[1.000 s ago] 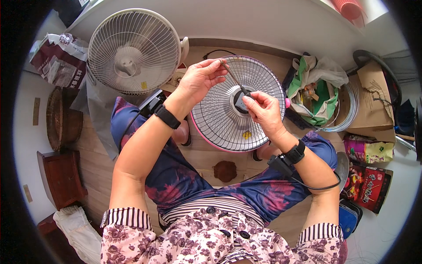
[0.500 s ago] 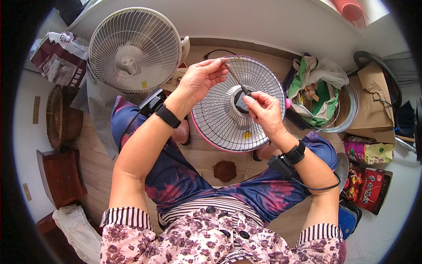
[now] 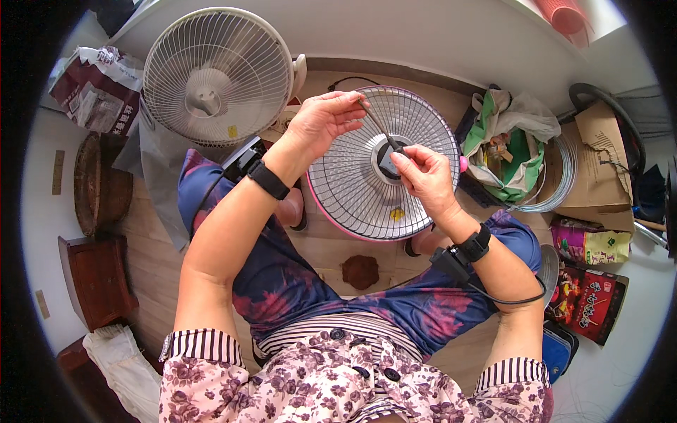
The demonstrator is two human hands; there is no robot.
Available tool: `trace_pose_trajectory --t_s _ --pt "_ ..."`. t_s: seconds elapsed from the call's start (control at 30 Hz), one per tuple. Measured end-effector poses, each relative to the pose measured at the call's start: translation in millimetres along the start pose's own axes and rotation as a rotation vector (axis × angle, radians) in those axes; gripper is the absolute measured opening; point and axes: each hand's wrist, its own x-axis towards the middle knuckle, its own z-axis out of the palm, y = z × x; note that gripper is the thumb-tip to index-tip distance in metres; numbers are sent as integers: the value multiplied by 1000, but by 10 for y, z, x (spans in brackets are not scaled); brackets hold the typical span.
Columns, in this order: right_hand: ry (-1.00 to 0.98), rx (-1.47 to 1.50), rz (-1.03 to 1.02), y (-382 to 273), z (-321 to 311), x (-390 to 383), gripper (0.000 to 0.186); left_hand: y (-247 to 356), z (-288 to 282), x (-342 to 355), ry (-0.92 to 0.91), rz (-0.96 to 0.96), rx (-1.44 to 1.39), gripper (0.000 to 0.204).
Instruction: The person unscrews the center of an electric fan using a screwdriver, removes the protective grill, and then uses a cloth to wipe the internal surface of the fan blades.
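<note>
"Rod (image 3: 378,125), thin and dark: what does each hand do with it?"

"Both grip it. The left hand (image 3: 315,130) pinches the far end between thumb and fingertips, its other fingers loosely curled. The right hand (image 3: 429,176) pinches the black near end, so the rod slants between the two."

"Why one end each?"

"Likely for steadiness. Two light pinches keep something so slim from swinging, and they leave its middle uncovered and in plain sight."

"Is it lying on the heater (image 3: 367,197)?"

"It looks held up over the round grille. Whether either end touches the wires, I cannot tell."

"And why is the heater just there?"

"Its grille faces up under both hands, within easy reach I'd say. The knees (image 3: 202,189) are spread wide on either side of it, probably to give it room."

"What is farther off?"

"Beyond the left hand, to its left, is a fan (image 3: 218,77), seemingly set aside so the arm can work freely. Right of the right hand, a green and white bag (image 3: 527,168) gapes upward, which should make its contents easy to reach. Past that, a wire coil (image 3: 570,173) sits by a box (image 3: 599,151), perhaps tucked there to stay put."
</note>
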Motion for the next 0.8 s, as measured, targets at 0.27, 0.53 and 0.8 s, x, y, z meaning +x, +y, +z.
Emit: trace_pose_trajectory --t_s 0.27,0.53,0.8 --pt "26 -52 -58 6 22 -1 16 32 23 -22 -28 -24 1 22" --pt "47 -146 -119 45 3 -4 15 34 51 -50 -43 -45 23 22" --pt "88 -248 -182 45 14 -12 14 35 7 -17 -72 -54 33 23"
